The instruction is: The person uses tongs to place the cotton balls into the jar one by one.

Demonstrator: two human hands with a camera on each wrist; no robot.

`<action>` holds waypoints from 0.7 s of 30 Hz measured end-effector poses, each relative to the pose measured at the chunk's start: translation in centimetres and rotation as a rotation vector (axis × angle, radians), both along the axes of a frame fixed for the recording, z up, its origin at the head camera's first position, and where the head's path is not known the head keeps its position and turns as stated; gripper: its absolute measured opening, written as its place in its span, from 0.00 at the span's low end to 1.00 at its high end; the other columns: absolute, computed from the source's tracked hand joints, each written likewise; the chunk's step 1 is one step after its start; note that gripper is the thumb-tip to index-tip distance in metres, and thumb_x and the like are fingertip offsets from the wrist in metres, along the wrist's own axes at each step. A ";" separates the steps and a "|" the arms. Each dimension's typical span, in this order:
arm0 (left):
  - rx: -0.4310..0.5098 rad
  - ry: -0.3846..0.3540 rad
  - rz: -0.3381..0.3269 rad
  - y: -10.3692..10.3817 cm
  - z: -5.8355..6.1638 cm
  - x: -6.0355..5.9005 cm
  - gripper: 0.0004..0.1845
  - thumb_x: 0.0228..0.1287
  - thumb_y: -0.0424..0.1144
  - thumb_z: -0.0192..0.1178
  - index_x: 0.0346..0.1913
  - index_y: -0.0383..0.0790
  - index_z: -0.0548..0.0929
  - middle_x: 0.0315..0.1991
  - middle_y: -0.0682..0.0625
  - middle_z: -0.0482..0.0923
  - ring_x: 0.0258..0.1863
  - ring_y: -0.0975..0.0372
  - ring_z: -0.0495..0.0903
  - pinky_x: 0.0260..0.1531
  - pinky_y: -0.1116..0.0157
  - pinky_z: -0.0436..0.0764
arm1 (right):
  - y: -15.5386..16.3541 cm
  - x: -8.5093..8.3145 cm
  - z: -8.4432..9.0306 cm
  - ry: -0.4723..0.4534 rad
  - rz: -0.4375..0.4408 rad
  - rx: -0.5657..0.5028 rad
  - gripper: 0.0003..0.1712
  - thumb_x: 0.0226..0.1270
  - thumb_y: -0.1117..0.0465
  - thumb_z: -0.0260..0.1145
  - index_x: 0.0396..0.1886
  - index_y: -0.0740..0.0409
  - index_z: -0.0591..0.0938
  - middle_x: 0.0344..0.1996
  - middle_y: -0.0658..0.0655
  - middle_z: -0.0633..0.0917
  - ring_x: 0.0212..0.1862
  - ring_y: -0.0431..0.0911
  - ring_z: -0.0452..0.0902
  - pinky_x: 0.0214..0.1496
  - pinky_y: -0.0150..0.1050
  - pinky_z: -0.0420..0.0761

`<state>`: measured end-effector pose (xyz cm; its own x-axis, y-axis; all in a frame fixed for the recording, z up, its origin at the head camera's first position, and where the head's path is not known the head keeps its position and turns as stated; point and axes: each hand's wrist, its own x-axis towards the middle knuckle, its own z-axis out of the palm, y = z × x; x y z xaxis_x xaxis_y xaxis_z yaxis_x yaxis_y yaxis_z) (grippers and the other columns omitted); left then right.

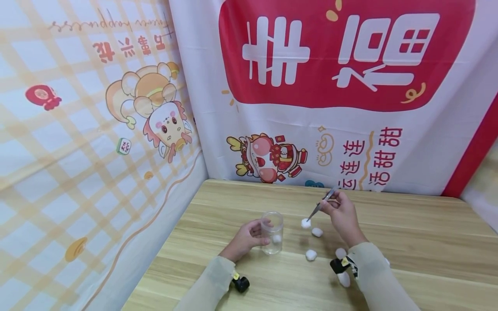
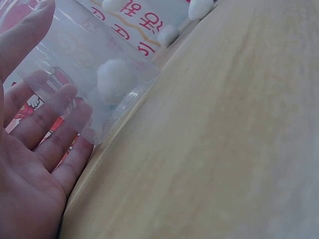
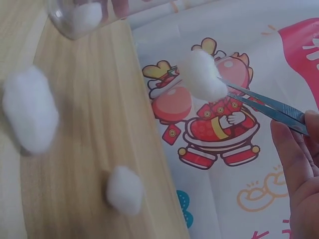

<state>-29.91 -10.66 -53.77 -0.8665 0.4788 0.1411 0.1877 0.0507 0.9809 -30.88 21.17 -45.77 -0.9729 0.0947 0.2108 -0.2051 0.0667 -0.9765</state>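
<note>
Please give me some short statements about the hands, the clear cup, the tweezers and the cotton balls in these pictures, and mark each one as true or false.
1. The right hand holds tweezers that pinch a cotton ball. True.
2. The clear cup is empty. False: one cotton ball lies inside it.
3. The left hand holds the cup from the side. True.
4. The cup lies on its side on the table. False: it stands upright.
5. All the cotton balls are in the cup. False: several loose cotton balls lie on the table near the right hand.
</note>
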 end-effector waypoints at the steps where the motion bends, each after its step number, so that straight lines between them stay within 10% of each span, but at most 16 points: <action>1: 0.002 -0.001 0.000 0.0 0.0 0.0 0.35 0.58 0.33 0.70 0.69 0.38 0.69 0.63 0.48 0.73 0.61 0.55 0.73 0.60 0.60 0.72 | 0.0 0.0 0.1 0.007 0.000 0.004 0.20 0.69 0.71 0.61 0.57 0.66 0.68 0.50 0.65 0.75 0.46 0.47 0.82 0.48 0.35 0.82; 21: 0.018 0.006 -0.008 0.0 0.0 -0.1 0.35 0.57 0.35 0.71 0.68 0.38 0.70 0.62 0.48 0.74 0.60 0.54 0.74 0.60 0.59 0.73 | -0.9 0.5 2.7 0.042 0.003 0.023 0.20 0.68 0.71 0.63 0.57 0.64 0.69 0.49 0.63 0.76 0.45 0.45 0.83 0.47 0.35 0.83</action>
